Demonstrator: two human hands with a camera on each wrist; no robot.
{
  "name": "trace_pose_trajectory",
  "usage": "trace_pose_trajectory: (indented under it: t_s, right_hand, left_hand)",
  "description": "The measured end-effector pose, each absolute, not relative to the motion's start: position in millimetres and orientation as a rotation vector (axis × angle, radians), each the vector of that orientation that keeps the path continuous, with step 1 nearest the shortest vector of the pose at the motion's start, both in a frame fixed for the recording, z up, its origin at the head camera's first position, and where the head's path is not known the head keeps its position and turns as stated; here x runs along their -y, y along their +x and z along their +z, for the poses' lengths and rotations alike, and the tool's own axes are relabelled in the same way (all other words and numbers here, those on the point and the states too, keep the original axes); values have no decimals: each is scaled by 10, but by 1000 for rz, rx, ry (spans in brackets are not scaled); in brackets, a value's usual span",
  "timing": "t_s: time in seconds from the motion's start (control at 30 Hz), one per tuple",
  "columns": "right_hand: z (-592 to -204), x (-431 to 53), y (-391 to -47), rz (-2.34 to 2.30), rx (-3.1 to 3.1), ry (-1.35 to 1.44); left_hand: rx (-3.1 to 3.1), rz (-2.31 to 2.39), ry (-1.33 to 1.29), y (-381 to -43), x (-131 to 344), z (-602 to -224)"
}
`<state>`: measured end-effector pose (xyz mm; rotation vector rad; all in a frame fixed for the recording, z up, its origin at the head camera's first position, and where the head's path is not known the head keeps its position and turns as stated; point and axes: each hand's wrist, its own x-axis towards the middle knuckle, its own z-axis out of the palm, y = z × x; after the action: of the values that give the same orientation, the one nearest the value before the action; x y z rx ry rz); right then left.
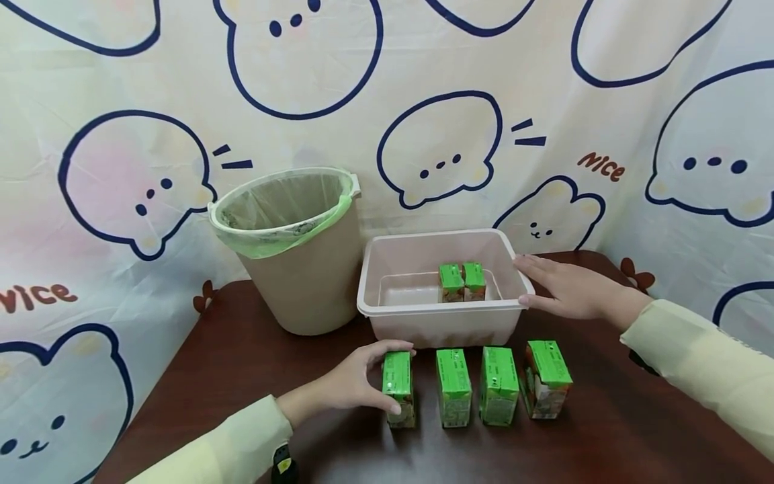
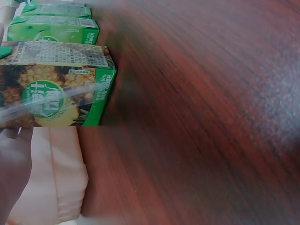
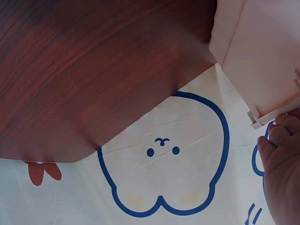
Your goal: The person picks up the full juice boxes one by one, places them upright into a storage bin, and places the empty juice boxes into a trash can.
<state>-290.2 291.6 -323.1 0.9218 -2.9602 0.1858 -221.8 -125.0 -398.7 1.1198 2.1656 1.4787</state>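
Note:
My left hand point(image 1: 357, 380) holds the leftmost green-topped juice box point(image 1: 397, 376), thumb on its near side and fingers at the far side. In the left wrist view this juice box point(image 2: 51, 93) shows pineapple pictures and a wrapped straw across its face. To its right, a row of three more juice boxes point(image 1: 453, 390) stands upright on the table. Behind them sits a pale pink plastic basin point(image 1: 444, 326) with two juice boxes point(image 1: 462, 282) inside. My right hand point(image 1: 565, 286) rests against the basin's right rim, fingers extended; its fingers point(image 3: 279, 136) also show at the rim in the right wrist view.
A beige trash bin point(image 1: 302, 289) lined with a green bag point(image 1: 260, 245) stands left of the basin. The dark wooden table point(image 1: 629, 403) ends at a cloth backdrop point(image 1: 338, 141) printed with cartoon animals.

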Motion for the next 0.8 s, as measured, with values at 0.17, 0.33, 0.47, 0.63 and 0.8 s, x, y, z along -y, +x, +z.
trace_pose_trajectory:
  t_s: [0.17, 0.33, 0.47, 0.63, 0.8]
  right_hand:
    - [-3237, -2904, -2912, 178, 2963, 929]
    - [-3235, -2899, -2932, 171, 2973, 932]
    - [-3205, -2898, -2945, 159, 2973, 933]
    - [-3172, -2911, -2944, 154, 2969, 918]
    - [-3205, -2922, -2924, 155, 2971, 929]
  left_hand:
    - [-2171, 1479, 1102, -2198, 1237, -4015]
    - [-2199, 1474, 1086, -2180, 1230, -4040]
    - [-2233, 1478, 1100, -2192, 1217, -4039]
    - [-2205, 1524, 1137, -2222, 1190, -4038]
    - [-2183, 1549, 1128, -2209, 1181, -4055]
